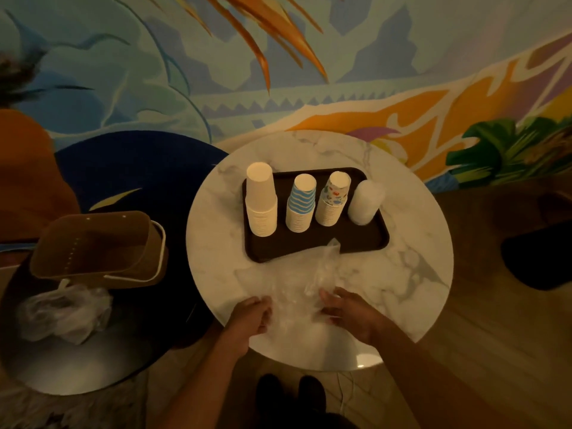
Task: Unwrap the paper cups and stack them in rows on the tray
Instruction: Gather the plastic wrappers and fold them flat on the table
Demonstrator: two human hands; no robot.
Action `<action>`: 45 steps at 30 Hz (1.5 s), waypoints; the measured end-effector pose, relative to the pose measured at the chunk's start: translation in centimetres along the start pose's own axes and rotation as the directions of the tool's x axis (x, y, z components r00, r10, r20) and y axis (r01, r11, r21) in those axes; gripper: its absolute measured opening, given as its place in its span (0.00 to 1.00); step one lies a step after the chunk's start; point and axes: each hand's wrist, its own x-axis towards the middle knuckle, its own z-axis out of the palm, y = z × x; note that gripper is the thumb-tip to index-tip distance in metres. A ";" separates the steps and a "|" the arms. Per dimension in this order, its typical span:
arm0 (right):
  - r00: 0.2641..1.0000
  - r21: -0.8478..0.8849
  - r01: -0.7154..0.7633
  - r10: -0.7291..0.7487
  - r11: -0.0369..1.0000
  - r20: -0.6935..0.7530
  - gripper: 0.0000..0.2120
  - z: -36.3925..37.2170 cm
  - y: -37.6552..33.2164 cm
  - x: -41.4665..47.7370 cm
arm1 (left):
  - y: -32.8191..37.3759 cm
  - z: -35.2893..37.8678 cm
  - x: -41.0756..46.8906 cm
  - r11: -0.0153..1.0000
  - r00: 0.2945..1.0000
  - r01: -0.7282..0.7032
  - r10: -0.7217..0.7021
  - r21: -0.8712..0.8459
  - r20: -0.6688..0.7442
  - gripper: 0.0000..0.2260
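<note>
At table (411, 230) front edge, L hand (252, 317) & R hand (348, 312), fingers curled, grip clear wrap (298, 294).

A painted mural wall (216, 57) fills the far side. A round marble table (402, 243) stands centre on a wood floor (495, 320). Left, a dark round table (77, 366) bears a basket (99, 246) and bag (65, 311); beyond, blue (139, 168) and orange seats (24, 168). Light is dim, warm.
</note>
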 end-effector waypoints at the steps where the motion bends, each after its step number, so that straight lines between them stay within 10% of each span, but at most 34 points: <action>1: 1.000 -0.027 0.002 -0.002 1.000 0.011 0.28 -0.1 0.4 -0.3 | 0.0 0.1 0.1 0.999 1.000 0.007 -0.006 -0.040 0.015 0.08; 6: 0.996 -0.181 0.042 -0.056 0.983 -0.075 0.16 0.5 0.7 -0.1 | -0.3 0.2 -0.8 0.999 0.997 -0.009 0.006 0.040 0.073 0.22; 10: 0.980 -0.220 0.089 -0.125 0.971 -0.156 0.06 1.2 -0.1 0.1 | -1.1 0.4 -1.3 0.998 0.989 -0.058 0.053 0.036 0.137 0.13; 21: 0.966 -0.449 -0.036 -0.084 0.893 -0.243 0.07 -4.5 0.0 -0.1 | -1.3 -0.1 -0.2 0.942 0.945 -0.168 0.069 -0.291 -0.321 0.08; 31: 0.984 -0.646 -0.094 -0.030 0.757 -0.178 0.06 -9.6 0.6 -1.3 | -2.1 -1.5 1.1 0.906 0.793 -0.326 0.417 0.270 -0.444 0.17; 37: 0.995 -0.494 -0.099 0.097 0.864 -0.029 0.25 -9.6 -0.7 -2.0 | -2.2 0.6 -0.3 0.909 0.876 -0.300 0.383 0.289 -0.295 0.20; 45: 0.961 -0.373 -0.076 -0.032 0.925 -0.275 0.18 -10.7 0.1 -0.6 | -4.3 0.7 0.5 0.876 0.847 -0.189 0.374 0.443 -0.378 0.18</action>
